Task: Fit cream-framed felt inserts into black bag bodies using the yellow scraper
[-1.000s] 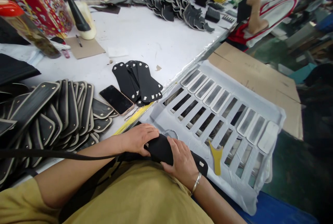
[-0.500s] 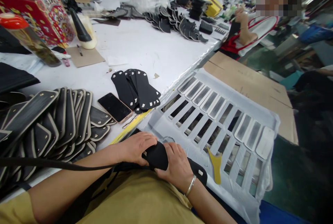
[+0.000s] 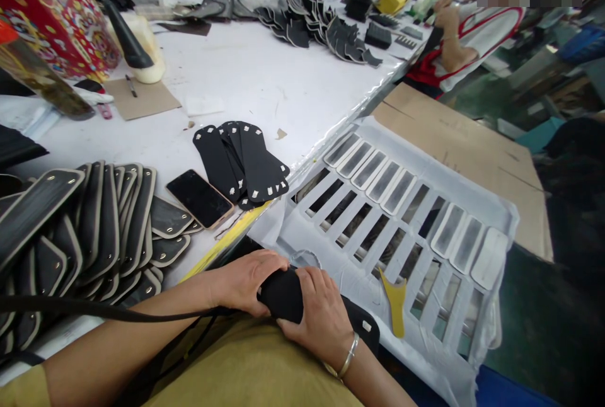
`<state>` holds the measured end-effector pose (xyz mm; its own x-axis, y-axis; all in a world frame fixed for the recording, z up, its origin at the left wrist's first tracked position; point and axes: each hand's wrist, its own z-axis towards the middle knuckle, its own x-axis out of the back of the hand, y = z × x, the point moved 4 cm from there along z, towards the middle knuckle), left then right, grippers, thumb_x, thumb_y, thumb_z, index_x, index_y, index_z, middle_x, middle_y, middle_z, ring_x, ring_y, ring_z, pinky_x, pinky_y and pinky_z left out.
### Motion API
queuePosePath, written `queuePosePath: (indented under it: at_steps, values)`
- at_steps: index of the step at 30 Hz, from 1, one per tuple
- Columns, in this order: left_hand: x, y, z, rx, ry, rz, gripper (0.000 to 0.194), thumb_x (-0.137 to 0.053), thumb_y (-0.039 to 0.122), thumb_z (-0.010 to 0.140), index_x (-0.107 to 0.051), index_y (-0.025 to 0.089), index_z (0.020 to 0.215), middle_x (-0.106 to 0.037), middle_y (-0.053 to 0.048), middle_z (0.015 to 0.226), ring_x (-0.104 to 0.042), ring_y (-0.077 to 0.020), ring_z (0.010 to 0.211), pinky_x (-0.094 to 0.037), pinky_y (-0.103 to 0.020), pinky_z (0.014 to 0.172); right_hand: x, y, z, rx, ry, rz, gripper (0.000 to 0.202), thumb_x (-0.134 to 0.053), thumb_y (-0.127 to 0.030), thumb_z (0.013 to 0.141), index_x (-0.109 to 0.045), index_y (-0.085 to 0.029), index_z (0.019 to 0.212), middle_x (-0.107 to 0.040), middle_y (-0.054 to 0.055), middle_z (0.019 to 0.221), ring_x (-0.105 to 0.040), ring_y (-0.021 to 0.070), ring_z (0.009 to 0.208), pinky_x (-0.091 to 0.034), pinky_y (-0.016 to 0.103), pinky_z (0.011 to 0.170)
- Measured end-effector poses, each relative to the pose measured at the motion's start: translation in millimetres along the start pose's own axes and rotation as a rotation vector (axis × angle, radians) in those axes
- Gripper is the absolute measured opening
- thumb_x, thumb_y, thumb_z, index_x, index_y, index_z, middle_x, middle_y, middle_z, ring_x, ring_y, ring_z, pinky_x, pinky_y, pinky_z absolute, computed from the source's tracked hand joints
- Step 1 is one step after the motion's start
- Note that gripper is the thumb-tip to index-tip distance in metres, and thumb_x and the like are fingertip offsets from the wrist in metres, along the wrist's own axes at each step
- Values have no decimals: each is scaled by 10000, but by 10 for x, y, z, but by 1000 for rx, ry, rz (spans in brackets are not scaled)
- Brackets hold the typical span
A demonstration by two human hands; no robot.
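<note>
At the table's near edge, close to my body, my left hand (image 3: 258,278) and my right hand (image 3: 321,309) grip a black padded piece (image 3: 282,293) from either side. Thumbs and fingers curl over its edges, and part of it is hidden beneath them. Another black end with a small white tab (image 3: 367,326) sticks out to the right under my right wrist; I cannot tell if it belongs to the same piece. Beyond my hands, a fan of black flat pieces with white tabs (image 3: 255,164) lies beside a phone (image 3: 199,198). Right of my hands rests a yellow forked tool (image 3: 394,303).
A slotted white plastic tray (image 3: 378,218) holds several pale rectangular pieces. Black strips with light edges (image 3: 94,230) are heaped on the left. A cardboard sheet (image 3: 467,155) lies behind the tray. A co-worker's arm (image 3: 454,48) shows at far right.
The view has shifted slightly, so the things on the left sit further left. Both hands keep their grip on the black padded piece, with little visible movement.
</note>
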<state>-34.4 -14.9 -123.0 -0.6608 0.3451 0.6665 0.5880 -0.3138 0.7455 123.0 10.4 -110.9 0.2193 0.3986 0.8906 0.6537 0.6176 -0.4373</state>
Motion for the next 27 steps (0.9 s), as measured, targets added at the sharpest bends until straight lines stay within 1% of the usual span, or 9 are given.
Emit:
queuePosePath:
  at_steps: [4, 7, 11, 14, 17, 20, 23, 25, 27]
  values:
    - [13, 19, 1, -9, 11, 1, 731, -718, 279, 531, -384, 170, 1172, -530, -101, 1139, -505, -274, 1064, -384, -402, 960, 33, 83, -108, -30, -15, -43, 705, -717, -441, 590, -492, -120, 1176, -517, 132, 1126, -454, 312, 1032, -369, 480, 927]
    - [9, 27, 3, -2, -7, 17, 728, -705, 254, 541, -373, 181, 1185, -524, -99, 1161, -490, -286, 1096, -377, -416, 974, 87, 211, -267, -36, -11, -90, 740, -722, -463, 594, -486, -115, 1202, -516, 142, 1162, -441, 318, 1073, -339, 489, 974]
    - [-31, 6, -15, 31, -38, 46, 744, -693, 251, 566, -351, 199, 1224, -492, -102, 1222, -446, -294, 1161, -350, -429, 1011, 152, 398, -482, -44, -10, -117, 764, -726, -439, 587, -470, -113, 1229, -508, 140, 1195, -421, 314, 1117, -289, 478, 1034]
    - [-47, -7, -31, 38, -30, 78, 769, -673, 223, 585, -316, 201, 1265, -469, -108, 1263, -417, -292, 1197, -338, -430, 1023, 177, 484, -567, -50, -5, -106, 736, -702, -419, 609, -466, -103, 1230, -511, 141, 1189, -420, 308, 1119, -276, 471, 1045]
    - [-36, 14, -31, 13, -26, 104, 751, -669, 229, 599, -329, 193, 1268, -482, -107, 1261, -427, -281, 1189, -339, -419, 1024, 182, 518, -571, -58, -3, -66, 675, -679, -413, 621, -493, -95, 1187, -528, 140, 1135, -441, 296, 1068, -320, 445, 1008]
    - [-33, 94, 3, -27, -30, 177, 721, -648, 242, 635, -336, 188, 1282, -499, -103, 1260, -444, -263, 1178, -266, -446, 1068, 184, 523, -547, -58, 8, -30, 666, -683, -426, 603, -507, -94, 1153, -535, 135, 1095, -455, 287, 1018, -348, 431, 967]
    - [-117, 227, 86, -72, -77, 274, 721, -642, 245, 644, -350, 185, 1301, -475, -112, 1311, -418, -270, 1212, -191, -480, 1093, 183, 523, -544, -46, 5, -17, 685, -694, -445, 587, -504, -101, 1148, -534, 131, 1086, -453, 290, 1006, -353, 435, 946]
    - [-207, 316, 160, -107, -102, 304, 730, -648, 255, 641, -359, 169, 1306, -460, -125, 1332, -401, -278, 1228, -193, -481, 1090, 186, 521, -554, -41, -1, -20, 678, -696, -446, 589, -505, -101, 1140, -537, 129, 1079, -457, 288, 991, -357, 436, 933]
    - [-285, 374, 225, -134, -98, 304, 720, -647, 271, 647, -368, 150, 1299, -472, -135, 1318, -413, -279, 1215, -214, -474, 1083, 196, 517, -567, -36, 0, -31, 667, -693, -449, 603, -503, -100, 1139, -540, 130, 1080, -460, 286, 981, -356, 439, 931]
